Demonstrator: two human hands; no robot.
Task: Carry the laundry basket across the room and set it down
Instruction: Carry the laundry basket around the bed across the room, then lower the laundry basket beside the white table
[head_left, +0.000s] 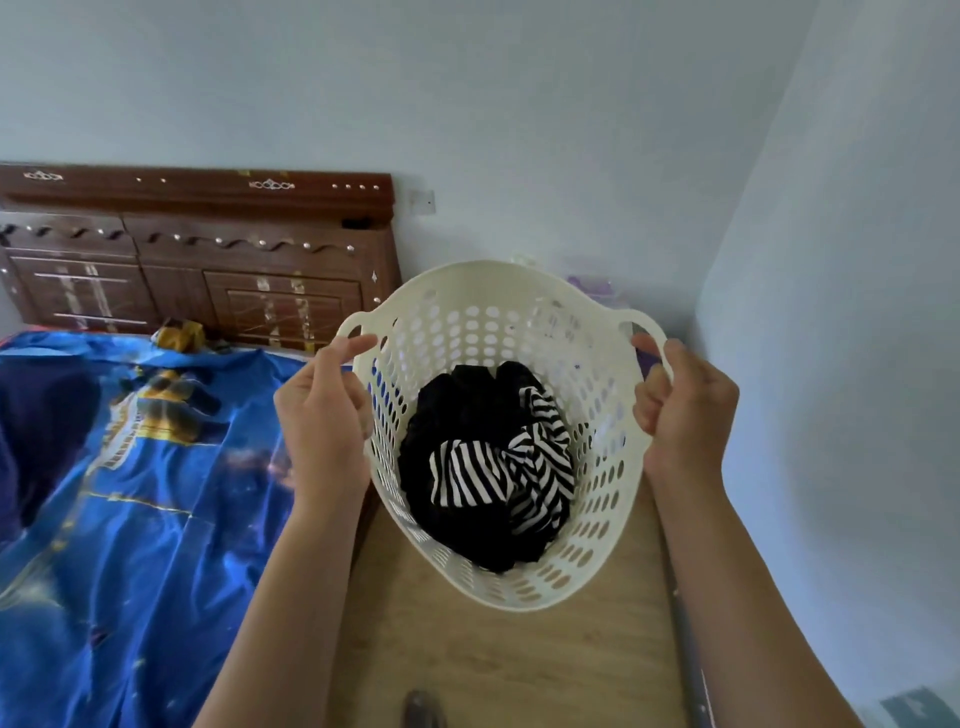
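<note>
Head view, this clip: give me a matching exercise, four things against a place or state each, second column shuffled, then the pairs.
Things:
1. cream perforated plastic laundry basket
2. black-and-white striped garment
3. blue printed bedsheet
4. dark carved wooden headboard

Places or states:
A. against the far wall
B. spread over the bed on the left
C. held by both handles, left hand and right hand each in a grip
D. bunched inside the basket with black clothes

Pairs: 1-C, 2-D, 3-B, 4-A

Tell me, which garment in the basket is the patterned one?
The black-and-white striped garment, lying on top toward the right hand; the black clothes around it are plain.
</note>
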